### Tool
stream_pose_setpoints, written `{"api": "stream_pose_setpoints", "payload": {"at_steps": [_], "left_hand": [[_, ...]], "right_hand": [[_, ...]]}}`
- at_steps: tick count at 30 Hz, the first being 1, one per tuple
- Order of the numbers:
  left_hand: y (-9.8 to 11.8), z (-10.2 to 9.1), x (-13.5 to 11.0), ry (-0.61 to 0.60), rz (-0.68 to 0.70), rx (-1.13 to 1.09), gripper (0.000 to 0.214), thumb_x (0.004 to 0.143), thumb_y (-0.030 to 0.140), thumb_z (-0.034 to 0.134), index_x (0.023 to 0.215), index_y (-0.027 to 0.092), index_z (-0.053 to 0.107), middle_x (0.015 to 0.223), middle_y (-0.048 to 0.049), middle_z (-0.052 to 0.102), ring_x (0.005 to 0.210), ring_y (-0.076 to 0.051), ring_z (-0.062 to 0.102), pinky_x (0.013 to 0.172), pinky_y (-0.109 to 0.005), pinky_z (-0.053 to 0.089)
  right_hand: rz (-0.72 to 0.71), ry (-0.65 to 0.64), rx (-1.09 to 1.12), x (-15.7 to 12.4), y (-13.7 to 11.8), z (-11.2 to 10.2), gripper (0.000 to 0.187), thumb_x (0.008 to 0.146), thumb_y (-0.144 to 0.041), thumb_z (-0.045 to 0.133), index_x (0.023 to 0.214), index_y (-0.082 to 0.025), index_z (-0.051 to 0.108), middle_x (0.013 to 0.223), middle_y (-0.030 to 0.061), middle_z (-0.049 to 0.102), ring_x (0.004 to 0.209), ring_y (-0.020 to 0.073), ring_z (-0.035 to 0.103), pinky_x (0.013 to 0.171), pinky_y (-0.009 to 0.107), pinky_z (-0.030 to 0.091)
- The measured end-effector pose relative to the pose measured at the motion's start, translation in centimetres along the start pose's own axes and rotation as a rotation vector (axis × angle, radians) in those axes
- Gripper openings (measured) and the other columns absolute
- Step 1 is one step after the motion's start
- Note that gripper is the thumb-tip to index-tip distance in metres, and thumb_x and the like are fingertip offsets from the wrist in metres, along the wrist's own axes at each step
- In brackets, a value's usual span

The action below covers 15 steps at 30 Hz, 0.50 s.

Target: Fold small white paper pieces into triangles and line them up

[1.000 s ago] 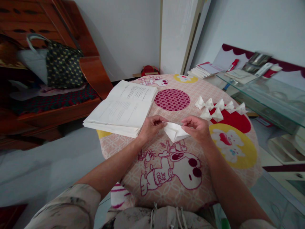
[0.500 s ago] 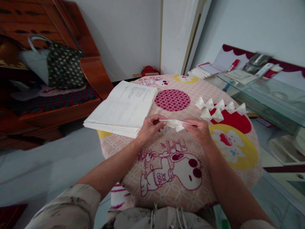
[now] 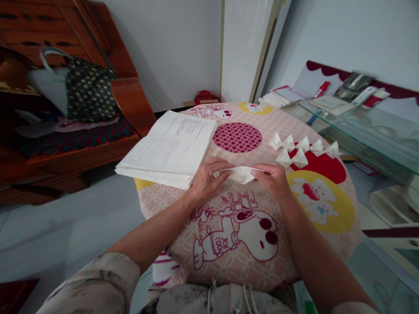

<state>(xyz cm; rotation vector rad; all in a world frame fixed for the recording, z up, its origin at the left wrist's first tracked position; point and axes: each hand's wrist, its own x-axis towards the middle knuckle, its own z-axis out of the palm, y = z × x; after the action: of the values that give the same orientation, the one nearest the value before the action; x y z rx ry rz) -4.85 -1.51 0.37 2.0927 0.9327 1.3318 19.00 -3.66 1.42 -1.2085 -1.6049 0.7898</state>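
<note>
A small piece of folded white paper [image 3: 241, 173] lies low over the round table with the pink cartoon cloth [image 3: 235, 244]. My left hand [image 3: 207, 178] pinches its left end, fingers closed on it. My right hand [image 3: 272, 179] grips its right end, fingers curled over the edge. Both hands rest near the table's middle, just right of an open book [image 3: 168, 148].
Several folded white paper shapes [image 3: 303, 149] lie in a row at the table's right. A glass shelf [image 3: 366, 131] with papers and packets stands at the right. A wooden bench [image 3: 65, 131] with a patterned bag [image 3: 87, 89] is at the left.
The paper, earlier held open as a hanging triangle, has been flattened and lowered toward the table. My left hand has closed further over its left end.
</note>
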Motion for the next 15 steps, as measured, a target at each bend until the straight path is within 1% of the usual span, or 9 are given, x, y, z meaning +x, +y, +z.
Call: {"api": "stream_pose_setpoints", "payload": {"at_steps": [3,6,9,12,15], "left_hand": [[0.24,-0.11,0.25,-0.035,-0.123,-0.161,0.025,0.095,0.039,0.067,0.100,0.019,0.080,0.094,-0.0072,0.076,0.088,-0.017,0.067,0.081,-0.031,0.052],[0.25,-0.21,0.48,-0.081,-0.280,-0.331,0.029,0.093,0.043,0.067,0.092,0.017,0.081,0.089,-0.0073,0.077,0.085,-0.017,0.067,0.078,-0.029,0.051],[0.05,-0.16,0.53,-0.124,-0.415,-0.488,0.027,0.087,0.042,0.074,0.096,0.018,0.082,0.093,-0.0072,0.078,0.084,-0.016,0.068,0.077,-0.028,0.051],[0.04,-0.09,0.48,-0.176,-0.499,-0.585,0.027,0.082,0.039,0.079,0.100,0.019,0.082,0.099,-0.0070,0.078,0.085,-0.016,0.068,0.077,-0.027,0.050],[0.23,-0.11,0.45,-0.234,-0.555,-0.639,0.028,0.079,0.038,0.080,0.099,0.017,0.082,0.095,-0.0073,0.078,0.079,-0.015,0.067,0.071,-0.026,0.049]], "right_hand": [[-0.034,-0.001,0.006,0.06,0.21,-0.03,0.016,0.081,-0.031,0.072,0.086,-0.021,0.083,0.073,0.0009,0.075,0.063,0.0163,0.065,0.058,0.027,0.051],[-0.059,-0.011,0.014,0.10,0.28,-0.06,0.016,0.081,-0.030,0.073,0.089,-0.021,0.083,0.077,0.0024,0.076,0.068,0.0171,0.067,0.061,0.028,0.052],[-0.082,-0.041,0.024,0.08,0.13,0.00,0.015,0.082,-0.030,0.073,0.089,-0.021,0.083,0.084,0.0040,0.078,0.074,0.0185,0.070,0.066,0.030,0.055],[-0.117,-0.061,0.023,0.06,-0.11,0.11,0.014,0.083,-0.030,0.073,0.089,-0.022,0.083,0.086,0.0045,0.078,0.078,0.0192,0.071,0.069,0.031,0.055],[-0.140,-0.069,0.020,0.07,-0.27,0.15,0.014,0.083,-0.029,0.073,0.089,-0.022,0.083,0.086,0.0048,0.078,0.079,0.0192,0.071,0.070,0.031,0.056]]}}
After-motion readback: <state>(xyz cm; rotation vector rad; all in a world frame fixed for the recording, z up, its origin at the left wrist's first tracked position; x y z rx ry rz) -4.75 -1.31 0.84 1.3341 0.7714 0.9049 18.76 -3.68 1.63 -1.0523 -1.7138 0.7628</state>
